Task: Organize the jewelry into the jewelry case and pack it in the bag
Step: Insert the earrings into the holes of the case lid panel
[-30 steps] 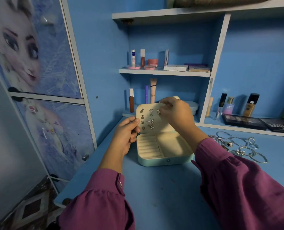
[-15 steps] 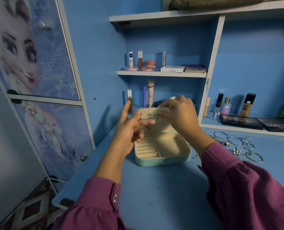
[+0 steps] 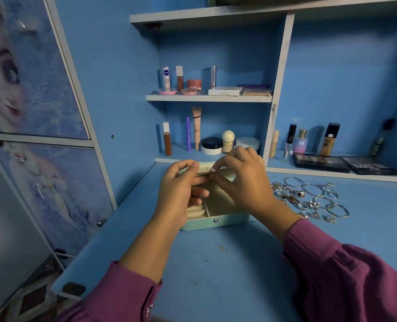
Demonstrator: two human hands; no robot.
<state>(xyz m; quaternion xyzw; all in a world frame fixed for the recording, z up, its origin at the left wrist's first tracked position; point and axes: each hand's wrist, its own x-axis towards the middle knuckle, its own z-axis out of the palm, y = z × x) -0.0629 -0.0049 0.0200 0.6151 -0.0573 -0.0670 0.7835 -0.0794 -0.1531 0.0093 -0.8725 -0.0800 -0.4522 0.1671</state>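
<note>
Head view: left hand (image 3: 177,194) and right hand (image 3: 241,182) over open jewelry case (image 3: 216,223) on blue desk (image 3: 216,263), both pinching cream earring panel (image 3: 204,174); loose jewelry (image 3: 309,198) just right.

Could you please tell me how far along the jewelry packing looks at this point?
Early stage. Done: the mint-green jewelry case sits open on the blue desk. In hand: the left hand and right hand together pinch a thin gold-coloured piece above the case. Left: the pile of silver bangles, rings and earrings lies loose beside the case, and no bag is in view.
</note>
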